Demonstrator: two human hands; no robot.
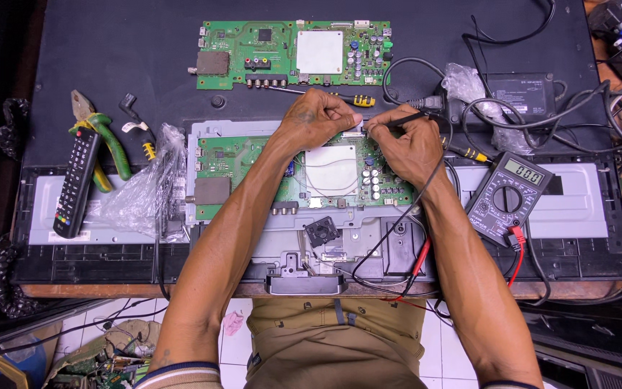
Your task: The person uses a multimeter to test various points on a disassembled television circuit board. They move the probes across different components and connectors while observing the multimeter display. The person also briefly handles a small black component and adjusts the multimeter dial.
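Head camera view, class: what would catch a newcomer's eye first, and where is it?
First come the two bare hands at the middle: the left hand and the right hand meet over the top edge of a green circuit board, the right one holding a thin black probe. A second green circuit board lies above them on the dark panel. To the right sits a grey multimeter with red and black leads.

Both my forearms reach forward, left hand [316, 115] curled knuckles-up, right hand [404, 144] pinching fingertips, hands nearly touching.
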